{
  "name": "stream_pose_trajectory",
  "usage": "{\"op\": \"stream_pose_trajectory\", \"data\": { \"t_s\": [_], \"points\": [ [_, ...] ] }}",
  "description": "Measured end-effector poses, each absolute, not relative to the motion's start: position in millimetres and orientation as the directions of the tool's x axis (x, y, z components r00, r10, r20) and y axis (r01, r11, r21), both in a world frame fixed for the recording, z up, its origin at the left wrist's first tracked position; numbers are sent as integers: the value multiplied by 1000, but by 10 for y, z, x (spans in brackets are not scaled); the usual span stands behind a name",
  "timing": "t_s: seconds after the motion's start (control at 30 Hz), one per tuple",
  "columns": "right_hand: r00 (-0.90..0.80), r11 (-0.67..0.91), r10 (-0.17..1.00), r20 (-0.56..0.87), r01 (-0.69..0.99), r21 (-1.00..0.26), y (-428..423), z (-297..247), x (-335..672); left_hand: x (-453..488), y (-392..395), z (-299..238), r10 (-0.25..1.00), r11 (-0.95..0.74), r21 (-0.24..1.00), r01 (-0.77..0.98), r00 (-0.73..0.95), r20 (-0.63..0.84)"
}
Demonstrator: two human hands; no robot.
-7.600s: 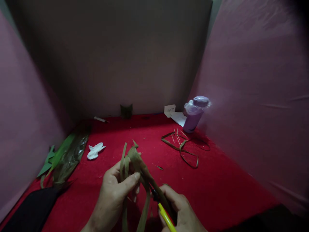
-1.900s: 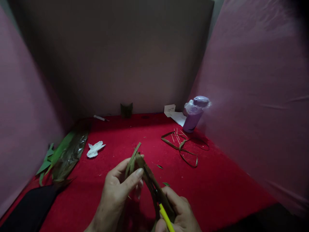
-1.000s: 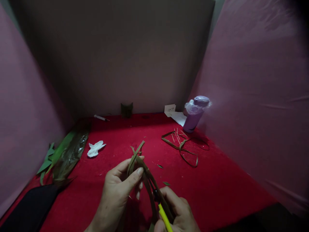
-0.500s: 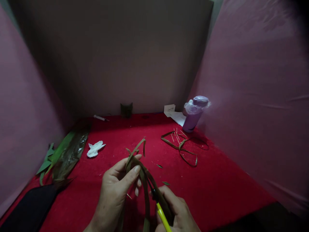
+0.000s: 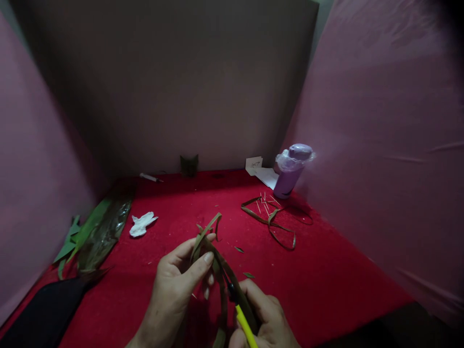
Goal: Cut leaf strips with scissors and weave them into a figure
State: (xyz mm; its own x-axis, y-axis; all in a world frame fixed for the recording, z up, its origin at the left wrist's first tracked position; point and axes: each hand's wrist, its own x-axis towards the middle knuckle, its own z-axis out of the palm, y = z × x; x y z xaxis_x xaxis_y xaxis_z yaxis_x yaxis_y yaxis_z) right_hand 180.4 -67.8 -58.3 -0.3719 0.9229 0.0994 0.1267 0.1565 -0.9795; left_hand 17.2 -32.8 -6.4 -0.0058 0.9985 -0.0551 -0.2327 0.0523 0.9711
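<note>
Above a red cloth (image 5: 326, 270), the left hand (image 5: 177, 282) pinches brownish-green leaf strips (image 5: 222, 292). The right hand (image 5: 267, 314) grips a yellow-handled tool (image 5: 245, 324), its dark end (image 5: 231, 289) among the strips.

Tissue (image 5: 142, 224) lies left of the held leaf strips (image 5: 201, 240).

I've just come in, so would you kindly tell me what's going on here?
A person's left hand pinches brownish-green strips, and the right hand grips a yellow-handled tool, its dark front end against them. On the red cloth beyond, a looped strip and thin sticks lie near a purple bottle.
</note>
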Motion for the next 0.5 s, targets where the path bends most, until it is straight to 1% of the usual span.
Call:
{"op": "stream_pose_trajectory", "data": {
  "t_s": [0.13,0.27,0.4,0.5],
  "points": [
    [-375,153,921,102,107,-982,-674,-605,1817,159,-335,-72,999,20,975,-222,-34,-29],
    [-383,108,923,45,144,-984,-683,-564,1806,144,-346,-68,998,2,980,-199,-57,-14],
    [-384,51,923,-4,134,-990,-681,-542,1782,152,-345,-65,999,18,981,-195,-40,-26],
    [-380,75,925,9,158,-985,-670,-531,1781,162,-334,-70,998,15,976,-218,-56,-28]
  ]
}}
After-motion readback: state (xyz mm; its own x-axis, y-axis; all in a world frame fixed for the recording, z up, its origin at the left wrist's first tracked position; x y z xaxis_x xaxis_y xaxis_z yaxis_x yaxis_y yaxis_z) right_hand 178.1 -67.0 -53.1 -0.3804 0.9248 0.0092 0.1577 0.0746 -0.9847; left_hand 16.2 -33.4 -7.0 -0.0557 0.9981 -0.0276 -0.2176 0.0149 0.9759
